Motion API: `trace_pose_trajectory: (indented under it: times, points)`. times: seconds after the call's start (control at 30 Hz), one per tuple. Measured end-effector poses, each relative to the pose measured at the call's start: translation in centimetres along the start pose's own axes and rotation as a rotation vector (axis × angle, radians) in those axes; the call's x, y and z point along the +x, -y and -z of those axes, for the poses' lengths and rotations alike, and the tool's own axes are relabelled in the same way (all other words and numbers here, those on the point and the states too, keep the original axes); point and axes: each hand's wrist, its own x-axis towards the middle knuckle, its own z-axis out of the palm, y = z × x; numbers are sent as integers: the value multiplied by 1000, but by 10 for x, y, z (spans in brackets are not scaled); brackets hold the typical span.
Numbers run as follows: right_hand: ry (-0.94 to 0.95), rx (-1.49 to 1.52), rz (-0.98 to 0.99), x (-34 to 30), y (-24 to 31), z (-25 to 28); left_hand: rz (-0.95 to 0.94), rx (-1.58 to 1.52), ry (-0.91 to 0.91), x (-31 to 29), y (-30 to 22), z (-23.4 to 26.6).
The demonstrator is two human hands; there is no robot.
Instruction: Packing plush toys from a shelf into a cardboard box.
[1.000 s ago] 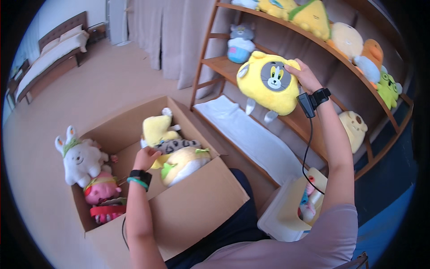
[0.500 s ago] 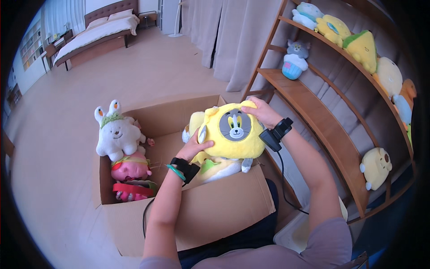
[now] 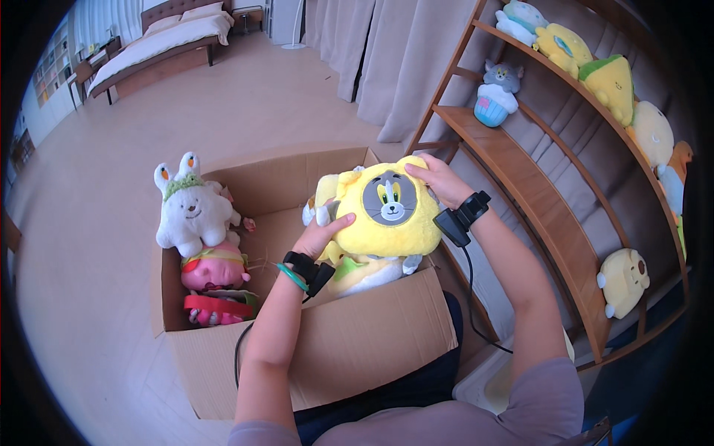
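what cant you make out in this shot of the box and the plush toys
Head view only:
- Toys under the yellow cat-face plush toy: covered by it and by the left hand.
- Right hand fingertips: behind the plush.
- Open cardboard box floor: hidden by toys.
- Bookshelf at far left: too small, bent by fisheye.

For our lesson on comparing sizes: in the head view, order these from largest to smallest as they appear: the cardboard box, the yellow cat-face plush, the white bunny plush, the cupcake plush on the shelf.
1. cardboard box
2. yellow cat-face plush, held nearer the camera
3. white bunny plush
4. cupcake plush, farther away, so its true size is unsure
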Motion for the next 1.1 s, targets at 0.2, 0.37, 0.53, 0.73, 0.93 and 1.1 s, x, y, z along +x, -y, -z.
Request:
trace_pose_trajectory:
  times: [0.2, 0.37, 0.53, 0.73, 0.93, 1.1]
  points:
    - [30, -11, -92, -21, 7, 6, 6, -90, -45, 2, 5, 4]
    - [160, -29, -145, -30, 1, 0, -6, -64, -81, 2, 4, 7]
    - [190, -40, -41, -26, -10, -1, -1, -52, -94, 2, 3, 7]
    - [177, -58, -40, -25, -14, -1, -18, -15, -92, 4, 4, 9]
    - [158, -57, -50, -27, -14, -4, -24, 22, -93, 4, 4, 10]
    - [157, -93, -37, -31, -13, -5, -10, -14, -79, 5, 5, 11]
